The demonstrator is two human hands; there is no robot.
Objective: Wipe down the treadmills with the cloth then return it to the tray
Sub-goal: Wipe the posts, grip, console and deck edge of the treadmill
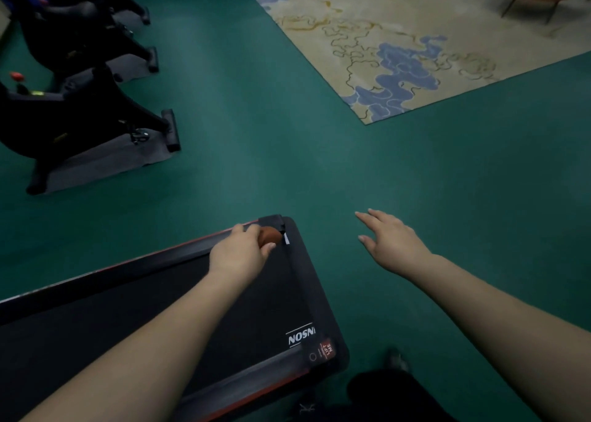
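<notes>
Two bare arms reach forward over a black treadmill (153,319) that lies low on the green floor (287,165). Nearest the viewer, the treadmill's rear corner carries a white logo and a red "LIFT ME" label (327,348), and a thin red stripe runs along each side rail. Its belt is matte black and flat, and the end cap has rounded corners.

Up at the far corner of that end, the left hand (238,252) grips a small bunched cloth (270,236), reddish-brown and rounded, with fingers and thumb curled around it. The cloth sits against the rail just beside the black corner cap. The right hand (388,240) hovers well apart to the right, over bare floor, palm down, fingers straight and spread, holding nothing.

No tray can be seen from this view.

Farther off on the left stand black exercise bikes (80,114), each on a dark grey mat, with a small red knob showing on the nearest. At the far right a beige rug (399,37) with blue patches and wavy lines lies flat on the floor, and thin chair legs (527,4) stand on it.
</notes>
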